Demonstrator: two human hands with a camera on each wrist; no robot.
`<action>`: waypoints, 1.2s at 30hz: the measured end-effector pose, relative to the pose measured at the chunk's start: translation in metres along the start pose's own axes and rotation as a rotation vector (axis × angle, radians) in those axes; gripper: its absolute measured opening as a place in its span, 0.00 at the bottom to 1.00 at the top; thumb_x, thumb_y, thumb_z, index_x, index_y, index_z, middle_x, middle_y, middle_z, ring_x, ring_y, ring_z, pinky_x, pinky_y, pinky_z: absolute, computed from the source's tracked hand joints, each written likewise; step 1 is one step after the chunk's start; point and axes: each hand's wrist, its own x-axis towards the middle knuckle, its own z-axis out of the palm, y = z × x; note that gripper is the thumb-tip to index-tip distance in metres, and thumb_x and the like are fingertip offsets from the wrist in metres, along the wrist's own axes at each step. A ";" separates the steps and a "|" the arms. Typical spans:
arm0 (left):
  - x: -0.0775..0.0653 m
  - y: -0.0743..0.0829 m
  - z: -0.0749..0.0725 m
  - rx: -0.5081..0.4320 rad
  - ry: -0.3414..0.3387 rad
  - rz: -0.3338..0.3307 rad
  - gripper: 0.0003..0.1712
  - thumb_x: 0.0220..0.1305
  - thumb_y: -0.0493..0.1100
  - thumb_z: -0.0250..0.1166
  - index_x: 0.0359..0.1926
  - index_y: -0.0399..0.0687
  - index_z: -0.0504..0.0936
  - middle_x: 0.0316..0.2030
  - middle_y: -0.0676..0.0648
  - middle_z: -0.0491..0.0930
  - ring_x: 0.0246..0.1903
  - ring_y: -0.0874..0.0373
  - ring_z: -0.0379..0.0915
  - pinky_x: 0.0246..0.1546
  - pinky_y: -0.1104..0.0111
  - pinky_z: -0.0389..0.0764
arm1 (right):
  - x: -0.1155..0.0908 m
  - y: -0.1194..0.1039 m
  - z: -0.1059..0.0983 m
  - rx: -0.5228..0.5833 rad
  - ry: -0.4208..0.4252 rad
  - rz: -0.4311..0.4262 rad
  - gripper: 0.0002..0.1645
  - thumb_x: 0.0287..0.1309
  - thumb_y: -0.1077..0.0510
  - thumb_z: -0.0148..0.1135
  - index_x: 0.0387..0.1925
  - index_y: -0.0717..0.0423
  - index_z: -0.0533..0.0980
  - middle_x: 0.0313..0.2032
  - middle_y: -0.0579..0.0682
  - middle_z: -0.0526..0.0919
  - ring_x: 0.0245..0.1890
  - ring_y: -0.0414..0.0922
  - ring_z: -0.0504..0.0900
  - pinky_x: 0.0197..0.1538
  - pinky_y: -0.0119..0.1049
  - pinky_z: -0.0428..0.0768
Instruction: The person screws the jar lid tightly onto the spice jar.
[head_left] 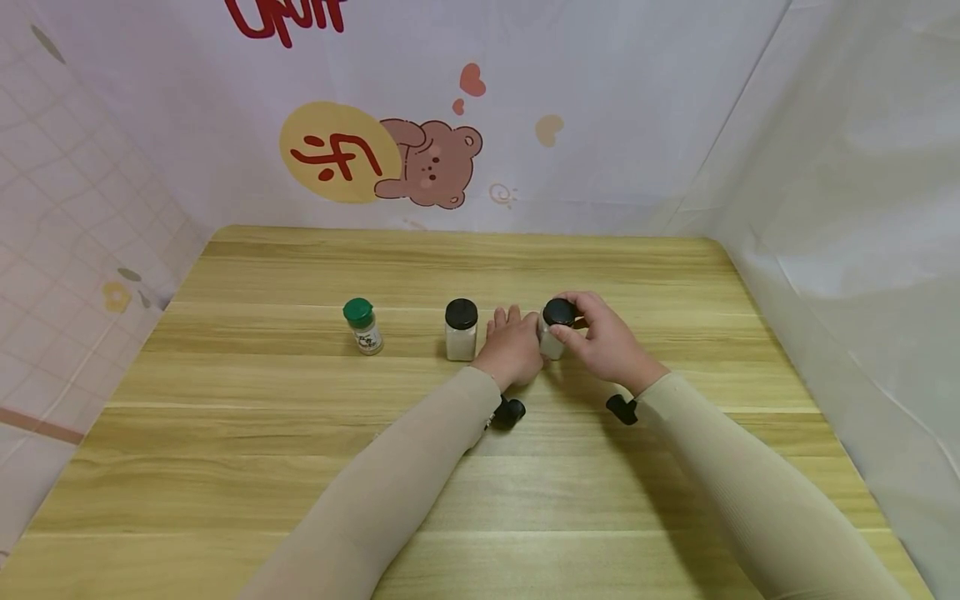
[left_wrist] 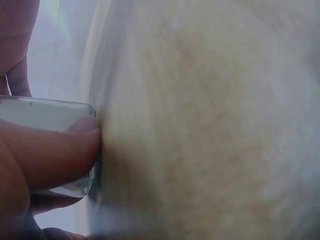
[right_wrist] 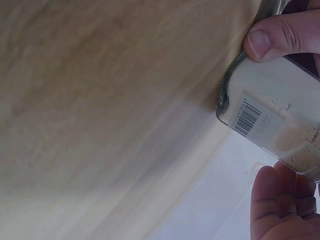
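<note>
A square clear spice jar [head_left: 550, 343] with a black lid [head_left: 559, 312] stands upright on the table, pale contents inside. My right hand [head_left: 609, 343] holds it around the lid, thumb on the near side and fingers behind. Low on the same jar, my left hand [head_left: 512, 348] grips the glass, its thumb [left_wrist: 65, 150] pressed near the base in the left wrist view. A barcode label [right_wrist: 255, 117] shows on the glass in the right wrist view. Just left of my left hand is a second black-lidded spice jar [head_left: 461, 342], apart from it.
Further left stands a small shaker bottle [head_left: 366, 329] with a green cap. Both forearms cross the wooden table [head_left: 540, 500], with black wrist-camera parts under the wrists. White printed fabric [head_left: 615, 100] walls off the back and sides.
</note>
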 end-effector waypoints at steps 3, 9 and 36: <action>0.000 0.000 0.000 -0.013 -0.005 -0.002 0.28 0.70 0.51 0.71 0.66 0.53 0.73 0.80 0.37 0.55 0.83 0.37 0.38 0.84 0.45 0.45 | 0.000 0.000 0.000 -0.006 0.000 0.000 0.26 0.74 0.60 0.64 0.67 0.66 0.71 0.59 0.64 0.75 0.58 0.57 0.77 0.62 0.56 0.79; 0.000 -0.001 0.000 -0.007 0.001 0.001 0.27 0.70 0.51 0.71 0.65 0.54 0.73 0.76 0.39 0.60 0.82 0.38 0.42 0.83 0.46 0.47 | 0.000 0.001 0.000 -0.014 -0.001 -0.008 0.26 0.74 0.60 0.64 0.67 0.66 0.71 0.59 0.64 0.75 0.58 0.58 0.77 0.62 0.58 0.79; -0.002 0.001 -0.004 -0.060 -0.052 -0.023 0.35 0.72 0.48 0.67 0.74 0.47 0.68 0.83 0.37 0.48 0.84 0.40 0.33 0.84 0.47 0.42 | -0.001 -0.003 -0.004 -0.077 -0.040 -0.016 0.28 0.76 0.56 0.62 0.70 0.66 0.68 0.66 0.65 0.71 0.65 0.58 0.73 0.67 0.61 0.74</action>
